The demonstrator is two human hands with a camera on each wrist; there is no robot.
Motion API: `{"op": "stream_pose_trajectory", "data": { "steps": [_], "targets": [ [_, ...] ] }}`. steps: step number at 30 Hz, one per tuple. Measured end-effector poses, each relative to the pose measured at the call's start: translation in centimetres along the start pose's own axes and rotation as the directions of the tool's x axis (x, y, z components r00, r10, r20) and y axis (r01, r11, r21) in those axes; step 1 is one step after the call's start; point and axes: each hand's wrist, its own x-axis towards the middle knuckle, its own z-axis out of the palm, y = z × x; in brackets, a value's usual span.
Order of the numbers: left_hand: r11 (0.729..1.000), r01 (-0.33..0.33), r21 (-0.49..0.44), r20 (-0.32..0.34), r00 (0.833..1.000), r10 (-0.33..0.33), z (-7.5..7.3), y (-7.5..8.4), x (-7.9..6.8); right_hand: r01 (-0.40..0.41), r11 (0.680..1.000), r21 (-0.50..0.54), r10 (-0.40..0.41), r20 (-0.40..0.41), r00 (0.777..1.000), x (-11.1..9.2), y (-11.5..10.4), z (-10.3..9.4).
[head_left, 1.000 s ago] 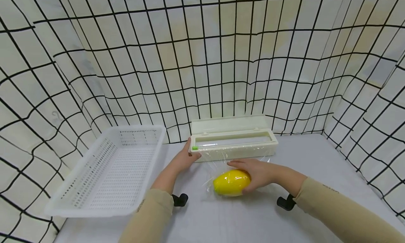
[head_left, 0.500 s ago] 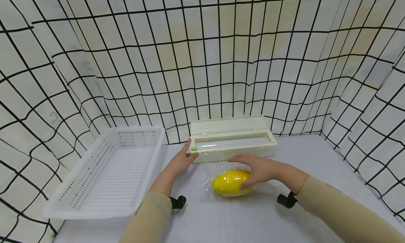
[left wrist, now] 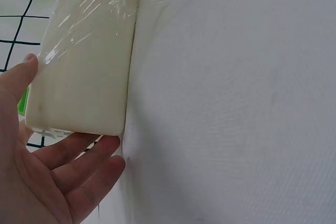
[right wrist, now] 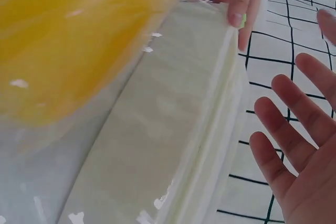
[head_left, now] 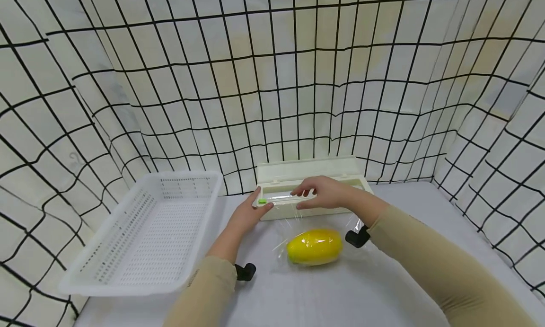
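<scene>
Right hand [head_left: 325,193] hopped from yellow fruit [head_left: 314,247] to over the box [head_left: 285,212], loose and empty; left hand [head_left: 247,215] grips its left end.

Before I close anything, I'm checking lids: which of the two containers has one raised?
The cream film box beyond the yellow oval object: its lid stands raised at the back, whereas the white perforated basket on the left shows no lid.

No legible txt, brands or nos. in my views.
Small dark mark [head_left: 193,278] on my L sleeve [head_left: 207,291], nr cuff, too tiny to read; faint curl [head_left: 74,155] on backdrop [head_left: 285,100], far L, can't tell if it's a sign.
</scene>
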Motion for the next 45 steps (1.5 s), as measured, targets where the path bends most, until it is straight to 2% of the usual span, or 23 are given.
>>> {"op": "stream_pose_trajectory", "data": {
  "steps": [8,17,29,37,45],
  "targets": [
    [1.0,0.007,0.006,0.015,1.0,-0.008,0.1,-0.4,0.1,-0.081,0.996,-0.031,0.082,0.033,0.996,5.2,-0.7,1.3],
    [0.998,-0.02,-0.065,0.062,0.998,0.024,0.0,-0.5,0.1,-0.132,0.987,-0.095,0.14,0.075,0.987,8.7,-2.2,3.3],
    [0.997,-0.038,-0.071,0.029,0.999,0.04,-0.4,-0.3,-0.2,-0.178,0.967,-0.184,0.193,0.066,0.979,10.4,-3.9,4.3],
    [0.999,-0.036,-0.031,0.006,0.999,0.037,-0.8,-0.7,0.0,-0.146,0.951,-0.271,0.169,0.061,0.984,10.7,-4.0,4.2],
    [0.999,-0.042,-0.02,0.01,0.999,0.042,-0.7,-1.2,0.4,-0.114,0.95,-0.292,0.143,0.079,0.987,10.4,-3.6,3.7]
  ]
}}
